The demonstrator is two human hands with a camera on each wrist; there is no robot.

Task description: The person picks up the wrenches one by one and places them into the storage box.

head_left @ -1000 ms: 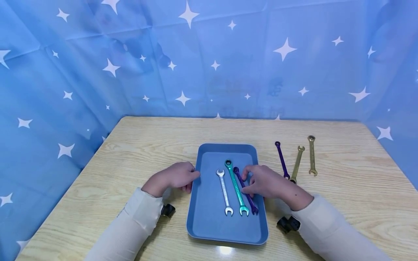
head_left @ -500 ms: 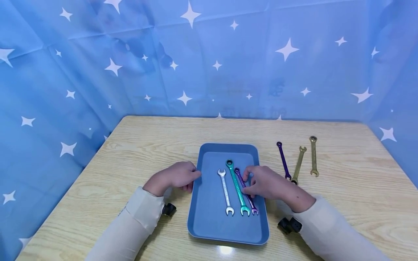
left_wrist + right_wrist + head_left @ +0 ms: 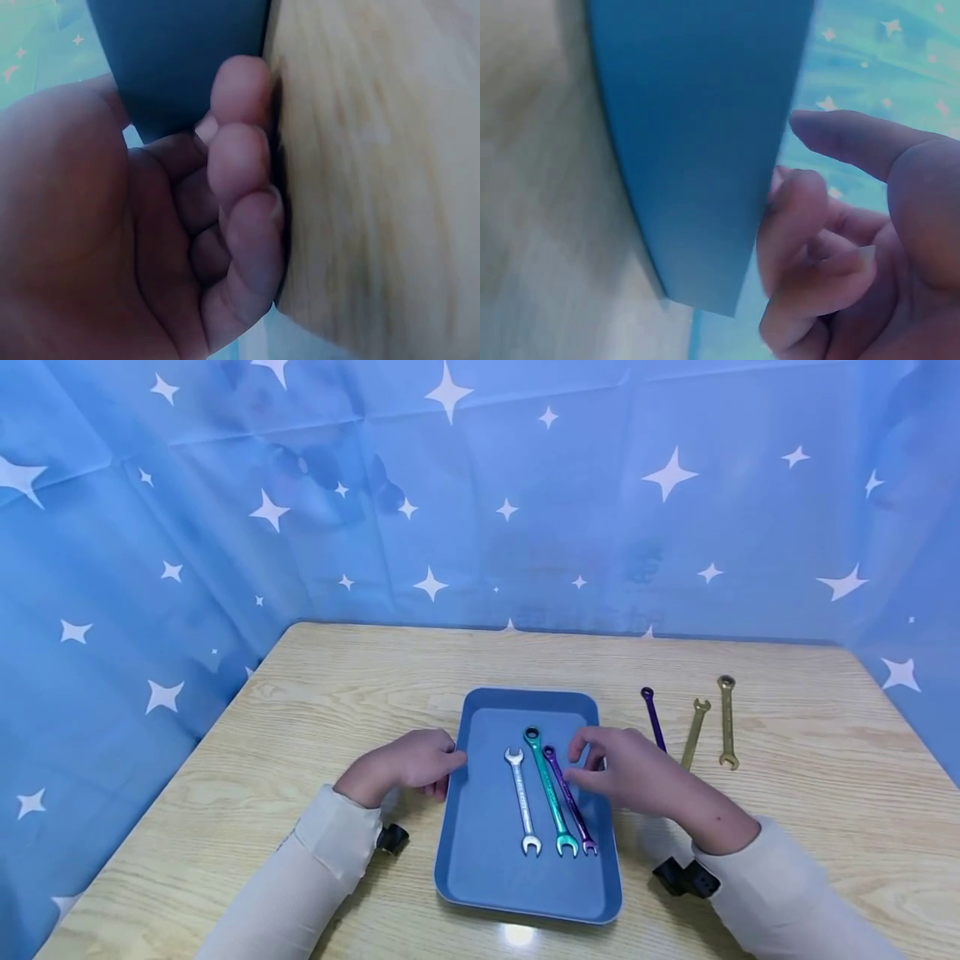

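A blue tray [image 3: 487, 893] lies on the table. Inside it a silver wrench [image 3: 521, 802], a green wrench [image 3: 551, 793] and a purple wrench [image 3: 572, 802] lie side by side. My left hand [image 3: 416, 764] grips the tray's left edge, thumb over the rim and fingers curled against the outer wall, as the left wrist view shows. Over the right rim hovers my right hand [image 3: 626, 768], thumb and forefinger apart beside the purple wrench. Nothing sits between those fingers; in the right wrist view its other fingers [image 3: 817, 285] hang loosely bent near the tray's outer wall.
To the right of the tray, another purple wrench [image 3: 653, 718] and two gold wrenches, one leaning [image 3: 696, 735] and one nearly straight [image 3: 727, 722], lie on the wooden table [image 3: 360, 677]. A blue star-patterned cloth [image 3: 480, 543] hangs behind it.
My right hand has let go of the purple wrench in the tray and moved up and to the right. The left hand has kept its grip on the tray.
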